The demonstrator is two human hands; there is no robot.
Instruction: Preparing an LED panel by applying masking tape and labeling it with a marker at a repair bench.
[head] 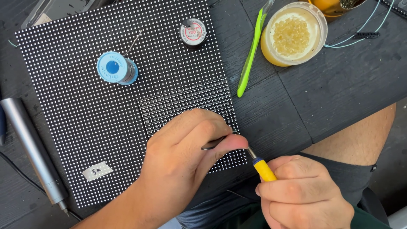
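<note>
A person's left hand (186, 157) pinches a pair of dark metal tweezers (213, 143) over the lower right part of a black panel (85, 123) covered in a grid of small white dots. The right hand (303, 193) is clenched around the yellow handle of a soldering iron (263, 168), whose metal tip points up and left and meets the left thumb near the tweezers. A smaller dotted panel (186, 99) lies on top of the big one, just above the left hand.

On the big panel stand a blue spool of wire (114, 68) with a round blue label and a dark spool (193, 32) with a round white and red label. A small pale strip of tape (97, 171) sits near the panel's lower left. To the right, on the dark wooden table (339, 85), lie a green plastic tool (250, 55) and an open round tub of yellow paste (294, 34). A grey metal pen-shaped tool (34, 148) lies at the left edge.
</note>
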